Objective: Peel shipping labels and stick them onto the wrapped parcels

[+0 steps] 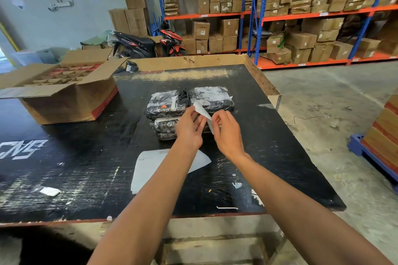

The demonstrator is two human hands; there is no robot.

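Several parcels wrapped in black plastic (165, 106) lie stacked in the middle of the black table (81, 170). A second parcel (213, 97) in the top layer carries a white label on its upper face. Just in front of the stack, my left hand (189, 129) and my right hand (226, 133) both pinch a white shipping label (203, 112) held in the air between them. The label curls upward, and its lower part is hidden by my fingers. A white sheet of label backing (148, 168) lies flat on the table beneath my left forearm.
An open cardboard box (64, 101) with divider cells stands at the left of the table. A small paper scrap (50, 191) lies near the front left. Shelving with cartons (301, 17) and a parked scooter (137, 45) fill the background. A blue pallet with boxes (383, 135) stands on the right.
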